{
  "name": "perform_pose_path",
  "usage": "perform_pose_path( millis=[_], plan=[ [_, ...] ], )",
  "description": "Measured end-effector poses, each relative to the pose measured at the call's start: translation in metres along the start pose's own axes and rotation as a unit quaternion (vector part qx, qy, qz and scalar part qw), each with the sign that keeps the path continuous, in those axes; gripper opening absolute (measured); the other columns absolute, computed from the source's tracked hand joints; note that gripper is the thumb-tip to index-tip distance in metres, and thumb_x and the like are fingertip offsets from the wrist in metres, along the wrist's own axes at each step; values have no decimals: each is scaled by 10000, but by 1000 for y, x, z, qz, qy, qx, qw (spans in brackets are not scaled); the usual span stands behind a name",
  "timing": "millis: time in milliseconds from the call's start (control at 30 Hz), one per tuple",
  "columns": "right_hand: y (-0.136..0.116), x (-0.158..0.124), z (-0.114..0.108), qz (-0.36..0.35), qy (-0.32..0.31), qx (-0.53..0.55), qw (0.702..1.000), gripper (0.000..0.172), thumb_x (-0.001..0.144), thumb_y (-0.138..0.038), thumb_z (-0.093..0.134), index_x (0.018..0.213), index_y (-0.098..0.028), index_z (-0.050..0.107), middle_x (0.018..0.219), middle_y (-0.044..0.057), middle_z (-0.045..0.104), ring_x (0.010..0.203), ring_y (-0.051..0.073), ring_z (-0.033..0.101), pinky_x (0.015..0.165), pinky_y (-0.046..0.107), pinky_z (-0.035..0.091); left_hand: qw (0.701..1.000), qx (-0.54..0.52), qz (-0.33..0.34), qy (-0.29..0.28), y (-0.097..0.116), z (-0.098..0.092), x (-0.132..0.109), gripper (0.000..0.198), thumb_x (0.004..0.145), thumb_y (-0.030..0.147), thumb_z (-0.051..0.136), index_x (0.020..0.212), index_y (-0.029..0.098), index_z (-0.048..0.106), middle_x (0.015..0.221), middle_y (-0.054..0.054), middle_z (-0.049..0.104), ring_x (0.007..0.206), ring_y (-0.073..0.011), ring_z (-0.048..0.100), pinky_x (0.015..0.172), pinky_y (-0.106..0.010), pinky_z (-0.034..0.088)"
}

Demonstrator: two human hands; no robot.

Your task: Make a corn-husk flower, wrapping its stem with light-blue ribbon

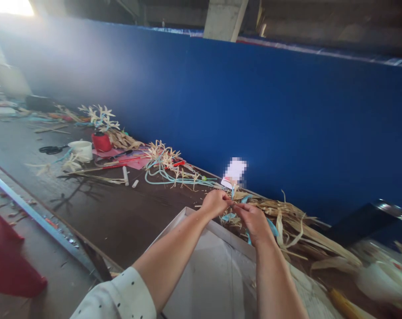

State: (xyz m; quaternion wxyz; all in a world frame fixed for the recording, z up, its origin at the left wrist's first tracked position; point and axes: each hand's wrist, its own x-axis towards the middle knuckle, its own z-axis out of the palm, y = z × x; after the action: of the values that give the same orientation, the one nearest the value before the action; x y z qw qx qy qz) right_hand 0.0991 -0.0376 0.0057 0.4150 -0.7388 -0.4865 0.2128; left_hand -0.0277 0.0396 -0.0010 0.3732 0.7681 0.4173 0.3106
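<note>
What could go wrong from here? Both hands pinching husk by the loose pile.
1. The left hand and right hand pinch a thin husk piece between them. Dry husk looks brittle, so it may tear or snap under pull.
2. The loose husk pile and a blue strip lie right beside the right wrist. They could snag and get dragged across the table.

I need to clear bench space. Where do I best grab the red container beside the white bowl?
Probably around its round side wall, coming in from the near edge of the table. The red container stands upright. The white bowl sits close on its left, and dried husk flowers crowd its right and back, leaving the front free.
</note>
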Motion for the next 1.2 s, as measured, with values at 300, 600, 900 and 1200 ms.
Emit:
perform_pose_path(
  millis=[300, 600, 900, 1200],
  plan=[
    [-13, -9, -3, 34, -28, 20, 999, 366, 614, -504, 630, 808, -204, 710, 603, -19, 612, 563, 150, 524, 525, 245, 353, 995, -82, -50, -25, 0, -4, 0, 281, 634, 407, 623, 703, 139, 671, 566, 5, 562, 554, -106, 481, 516, -209, 330],
    [-5, -5, 3, -9, -9, -6, 1000, 405, 641, -531, 605, 835, -189, 704, 652, -7, 642, 645, 175, 569, 598, 252, 390, 976, -188, -110, -15, -1, 0, 0, 251, 567, 355, 688, 667, 131, 634, 555, 19, 536, 555, -95, 449, 522, -203, 336],
    [-4, -3, 6, 14, 22, 25, 999, 384, 651, -476, 593, 859, -173, 704, 653, 4, 656, 658, 185, 590, 583, 249, 399, 972, -222, -75, -2, -4, 4, 1, 319, 565, 419, 687, 675, 122, 643, 553, 24, 530, 526, -74, 422, 512, -199, 316],
    [11, 4, 12, 12, 27, 170, 985, 485, 629, -477, 613, 966, -133, 674, 636, 32, 657, 582, 189, 584, 533, 268, 413, 941, -331, -25, -68, -14, 14, 7, 415, 603, 442, 672, 826, 91, 678, 610, 4, 560, 532, -55, 417, 540, -195, 326]
  ],
)
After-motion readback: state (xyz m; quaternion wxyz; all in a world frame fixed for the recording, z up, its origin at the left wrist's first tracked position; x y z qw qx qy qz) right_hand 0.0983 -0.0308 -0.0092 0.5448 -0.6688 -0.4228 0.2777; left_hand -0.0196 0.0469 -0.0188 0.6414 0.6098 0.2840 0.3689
